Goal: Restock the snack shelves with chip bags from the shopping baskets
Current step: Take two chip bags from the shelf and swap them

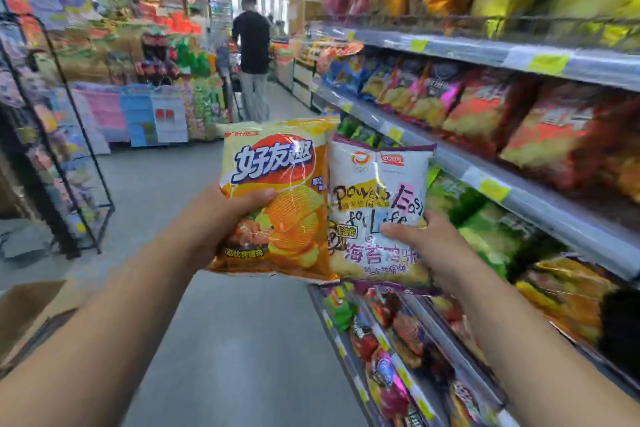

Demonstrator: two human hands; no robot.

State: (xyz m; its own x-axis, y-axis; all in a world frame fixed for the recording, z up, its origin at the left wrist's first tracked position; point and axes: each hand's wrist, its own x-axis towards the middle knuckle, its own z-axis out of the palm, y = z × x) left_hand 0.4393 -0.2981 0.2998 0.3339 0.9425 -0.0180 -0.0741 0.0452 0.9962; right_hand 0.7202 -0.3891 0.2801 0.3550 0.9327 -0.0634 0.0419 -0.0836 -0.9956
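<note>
The left hand [221, 218] gripped an orange chip bag [277, 198] by its lower left side, the thumb pressed across the front just above the printed ridged chips and the fingers hidden behind the pack. The right hand [426, 243] gripped a white chip bag [377, 218] with purple edging near its lower right corner, the thumb lying flat on the front. Both bags were held upright side by side, facing the camera, their inner edges touching, with the orange one seeming to lap slightly over the white. They hung in the air above the grey aisle floor [242, 340], just beside the snack shelves [519, 55] on the right and not resting on any tier. Those shelves were filled with blurred bags in red, yellow, green and purple, with yellow price tags [549, 63] along the rails; the printing on them was too smeared to read. Farther down the aisle a person in a black top [252, 45] stood facing away. A black wire rack [52, 132] of small packets stood at the left, and low in the left corner lay what was probably a cardboard carton [24, 308].
</note>
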